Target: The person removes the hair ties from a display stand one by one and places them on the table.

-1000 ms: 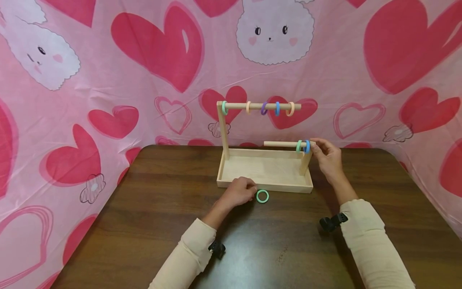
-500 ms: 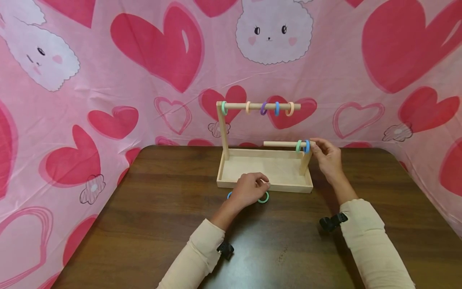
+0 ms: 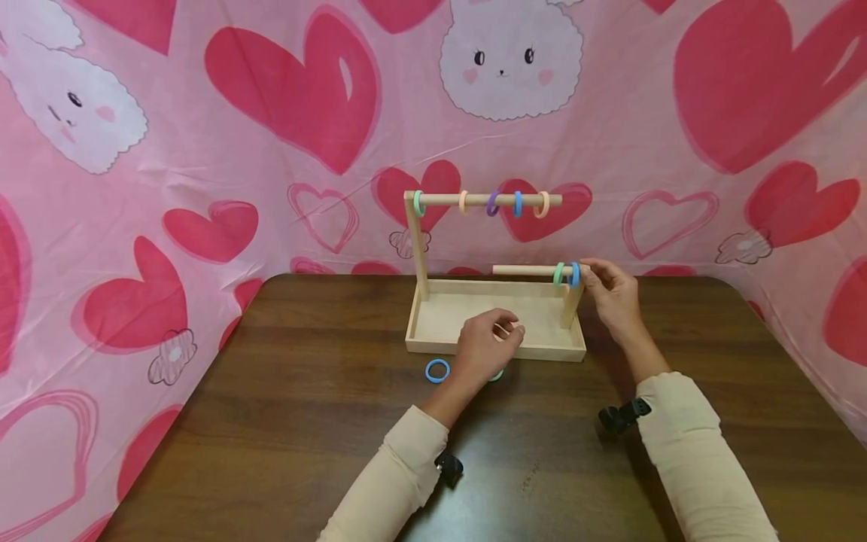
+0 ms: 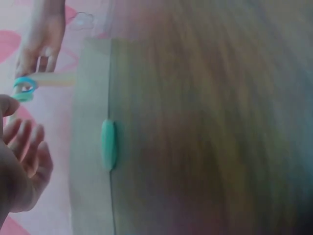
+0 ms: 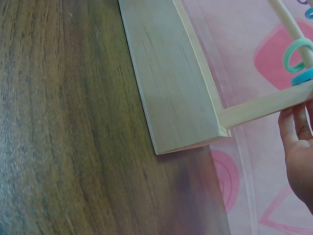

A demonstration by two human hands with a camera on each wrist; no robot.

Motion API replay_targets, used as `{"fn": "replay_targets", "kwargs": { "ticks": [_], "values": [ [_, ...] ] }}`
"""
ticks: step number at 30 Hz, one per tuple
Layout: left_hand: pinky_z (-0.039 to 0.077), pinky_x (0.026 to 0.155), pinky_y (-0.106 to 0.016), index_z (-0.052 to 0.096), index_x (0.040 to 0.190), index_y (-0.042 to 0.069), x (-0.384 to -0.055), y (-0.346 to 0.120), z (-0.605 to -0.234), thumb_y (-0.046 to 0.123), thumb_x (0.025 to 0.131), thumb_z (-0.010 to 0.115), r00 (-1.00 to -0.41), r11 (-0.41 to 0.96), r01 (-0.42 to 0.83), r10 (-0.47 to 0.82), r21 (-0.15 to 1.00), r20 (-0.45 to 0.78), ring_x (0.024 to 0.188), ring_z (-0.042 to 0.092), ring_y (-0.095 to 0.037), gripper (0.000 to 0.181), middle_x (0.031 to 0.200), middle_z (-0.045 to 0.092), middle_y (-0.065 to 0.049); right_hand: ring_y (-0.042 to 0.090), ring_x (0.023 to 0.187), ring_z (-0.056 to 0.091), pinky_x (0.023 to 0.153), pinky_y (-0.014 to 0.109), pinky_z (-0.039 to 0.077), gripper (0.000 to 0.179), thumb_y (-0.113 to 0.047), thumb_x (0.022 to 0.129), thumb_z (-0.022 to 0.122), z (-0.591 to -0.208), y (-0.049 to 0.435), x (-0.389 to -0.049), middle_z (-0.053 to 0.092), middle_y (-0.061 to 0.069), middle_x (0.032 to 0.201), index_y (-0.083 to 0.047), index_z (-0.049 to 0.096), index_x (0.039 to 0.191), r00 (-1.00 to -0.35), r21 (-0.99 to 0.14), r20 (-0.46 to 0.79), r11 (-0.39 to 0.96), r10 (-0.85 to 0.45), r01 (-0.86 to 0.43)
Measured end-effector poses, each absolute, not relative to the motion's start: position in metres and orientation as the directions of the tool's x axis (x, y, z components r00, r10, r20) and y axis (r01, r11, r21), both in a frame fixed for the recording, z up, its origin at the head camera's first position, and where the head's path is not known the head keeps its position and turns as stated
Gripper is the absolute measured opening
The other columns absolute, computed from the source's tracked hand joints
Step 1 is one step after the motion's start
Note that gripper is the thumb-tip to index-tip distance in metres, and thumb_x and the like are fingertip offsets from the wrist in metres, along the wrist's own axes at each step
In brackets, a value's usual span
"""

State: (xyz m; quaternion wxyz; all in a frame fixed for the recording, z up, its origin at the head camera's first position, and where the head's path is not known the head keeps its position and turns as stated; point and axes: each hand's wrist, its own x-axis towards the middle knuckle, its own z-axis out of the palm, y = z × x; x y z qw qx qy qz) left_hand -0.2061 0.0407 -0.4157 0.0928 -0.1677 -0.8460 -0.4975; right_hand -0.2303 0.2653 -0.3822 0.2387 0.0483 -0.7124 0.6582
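The left hand (image 3: 486,345) hovers over the front wall of a wooden ring stand (image 3: 497,351), its fingers bent. Whether it pinches anything cannot be made out; the left wrist view is blurred. Beneath this hand lies a mint green ring (image 4: 108,144) on the table, partly covered in the head view. A blue ring (image 3: 437,370) lies flat to the left of the forearm. At the stand's right post (image 5: 264,106), the right hand (image 3: 615,297) grips the top with its fingertips. Beside that grip, a blue ring (image 3: 575,274) and a mint ring (image 3: 558,273) hang on the lower rod (image 3: 521,269).
Several rings, among them a purple ring (image 3: 494,203), hang spaced along the upper rod (image 3: 477,199), whose right end is free. The brown wooden table (image 3: 271,421) meets a pink heart-patterned cloth (image 3: 339,226) behind the stand.
The left hand has moved right and up from the table to above the stand's front wall, uncovering the blue ring and partly covering the mint one. The right hand stays at the post.
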Motion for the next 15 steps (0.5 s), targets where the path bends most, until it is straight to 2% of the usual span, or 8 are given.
{"fn": "replay_targets", "kwargs": {
  "ticks": [6, 12, 15],
  "values": [
    [0.052, 0.068, -0.015, 0.077, 0.102, 0.009, -0.211, 0.06, -0.421, 0.02, 0.088, 0.075, -0.909, 0.357, 0.408, 0.077, 0.84, 0.409, 0.079, 0.072, -0.016, 0.018, 0.088, 0.076, -0.005, -0.007, 0.077, 0.06, 0.07, 0.008, 0.051, 0.027, 0.001, 0.099, 0.059, -0.395, 0.272, -0.241, 0.068, -0.024, 0.084, -0.022, 0.073, 0.102, -0.877, -0.914, 0.405, 0.137, 0.26, -0.381],
    [0.05, 0.065, -0.011, 0.077, 0.099, 0.005, -0.216, 0.077, -0.419, 0.016, 0.085, 0.077, -0.89, 0.278, 0.429, -0.031, 0.86, 0.454, 0.078, 0.073, -0.022, 0.018, 0.089, 0.077, -0.009, -0.008, 0.078, 0.06, 0.07, 0.009, 0.051, 0.021, -0.008, 0.099, 0.063, -0.403, 0.277, -0.246, 0.068, -0.026, 0.086, -0.026, 0.073, 0.103, -0.865, -0.901, 0.433, 0.16, 0.254, -0.404],
    [0.05, 0.065, -0.011, 0.077, 0.098, 0.004, -0.219, 0.086, -0.419, 0.016, 0.084, 0.078, -0.882, 0.259, 0.439, -0.063, 0.861, 0.468, 0.078, 0.073, -0.024, 0.018, 0.09, 0.077, -0.01, -0.008, 0.078, 0.06, 0.07, 0.01, 0.052, 0.018, -0.01, 0.099, 0.063, -0.403, 0.277, -0.247, 0.068, -0.025, 0.086, -0.023, 0.074, 0.104, -0.866, -0.899, 0.436, 0.162, 0.246, -0.407]
  ]
}}
